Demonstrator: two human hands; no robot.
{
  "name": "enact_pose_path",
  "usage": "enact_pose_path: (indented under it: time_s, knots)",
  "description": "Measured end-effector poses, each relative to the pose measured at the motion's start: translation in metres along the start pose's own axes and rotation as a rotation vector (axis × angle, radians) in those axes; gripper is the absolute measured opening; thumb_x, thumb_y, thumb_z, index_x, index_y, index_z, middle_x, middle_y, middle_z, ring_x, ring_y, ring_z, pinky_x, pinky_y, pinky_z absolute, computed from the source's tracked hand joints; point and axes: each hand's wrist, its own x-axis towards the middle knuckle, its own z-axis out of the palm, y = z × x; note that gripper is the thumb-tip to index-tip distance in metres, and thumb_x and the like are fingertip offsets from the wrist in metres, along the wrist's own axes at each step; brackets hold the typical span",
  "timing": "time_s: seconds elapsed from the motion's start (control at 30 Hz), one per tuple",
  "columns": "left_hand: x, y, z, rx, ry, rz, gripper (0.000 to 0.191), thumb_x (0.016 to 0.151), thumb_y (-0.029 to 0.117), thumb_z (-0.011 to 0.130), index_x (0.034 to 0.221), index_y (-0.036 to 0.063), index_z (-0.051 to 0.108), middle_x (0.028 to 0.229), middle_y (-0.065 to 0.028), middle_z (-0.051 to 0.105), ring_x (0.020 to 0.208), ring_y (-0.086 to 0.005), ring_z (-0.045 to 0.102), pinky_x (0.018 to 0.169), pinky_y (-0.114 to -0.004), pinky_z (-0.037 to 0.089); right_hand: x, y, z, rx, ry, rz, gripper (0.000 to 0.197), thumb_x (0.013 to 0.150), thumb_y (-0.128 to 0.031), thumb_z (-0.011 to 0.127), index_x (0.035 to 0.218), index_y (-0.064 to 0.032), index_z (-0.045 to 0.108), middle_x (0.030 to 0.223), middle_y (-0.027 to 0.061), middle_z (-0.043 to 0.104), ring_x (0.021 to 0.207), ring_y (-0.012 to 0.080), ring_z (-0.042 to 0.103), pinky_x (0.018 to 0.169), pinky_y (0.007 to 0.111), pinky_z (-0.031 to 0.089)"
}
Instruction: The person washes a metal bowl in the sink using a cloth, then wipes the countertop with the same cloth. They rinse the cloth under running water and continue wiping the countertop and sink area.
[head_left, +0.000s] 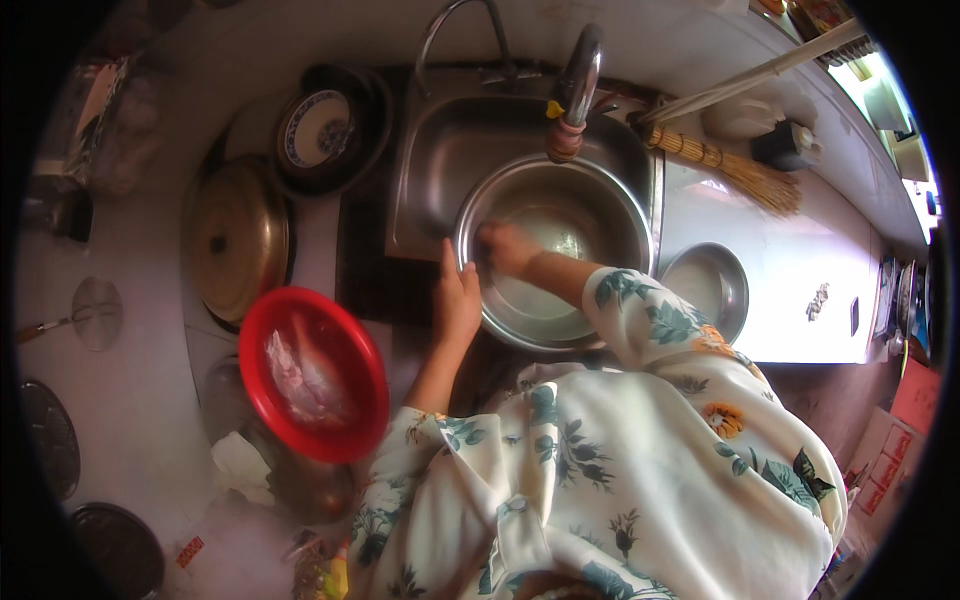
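Note:
A large stainless steel basin (555, 322) stands tilted or level in the sink, under the faucet (581, 82); which of the two I cannot tell. My left hand (457, 296) grips its left rim, thumb and fingers at the edge. My right hand (510, 247) is inside the basin against the inner left wall, blurred; whether its fingers hold anything is hidden. A little liquid seems to lie on the basin's bottom. To the left of my left hand, a red plastic bowl (259, 375) holds pieces of raw meat (307, 379).
The sink (431, 180) has a metal rim. On its right are a straw brush (720, 169), a smaller metal bowl (709, 289) and a dark container (784, 144). On its left are a blue-patterned bowl (319, 129) in a dark pan and a round metal lid (240, 244).

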Motion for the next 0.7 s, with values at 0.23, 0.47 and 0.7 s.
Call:
enact_pose_path:
  time_s: [0.23,0.47,0.7]
  knots:
    - [-0.015,-0.001,0.013,-0.183,0.142,0.006,0.057,0.093,0.015,0.049,0.142,-0.0037,0.027,0.113,-0.0218,0.061,0.096,-0.0256,0.062,0.086,-0.032,0.046,0.009,0.062,-0.026,-0.319,0.043,0.241,0.027,0.081,-0.010,0.055,0.107,-0.0054,0.060,0.114,0.0198,0.058,0.102,0.0337,0.060,0.088,0.042,0.049]
    - [-0.011,0.014,0.009,-0.349,0.046,-0.145,0.060,0.091,0.012,0.048,0.145,0.0012,0.023,0.083,-0.0090,0.058,0.049,-0.0140,0.051,0.039,-0.028,0.043,0.024,0.075,-0.015,0.635,0.480,0.644,0.029,0.078,-0.011,0.065,0.105,-0.0006,0.062,0.100,0.0187,0.065,0.095,0.0300,0.064,0.083,0.039,0.051]
    - [-0.013,0.021,0.006,-0.335,0.014,-0.207,0.063,0.091,0.013,0.049,0.146,0.0026,0.021,0.082,-0.0097,0.060,0.050,-0.0143,0.054,0.035,-0.028,0.044,0.013,-0.005,-0.024,0.590,0.071,0.202,0.030,0.067,-0.015,0.073,0.094,-0.0030,0.067,0.089,0.0161,0.067,0.088,0.0277,0.064,0.079,0.039,0.050]
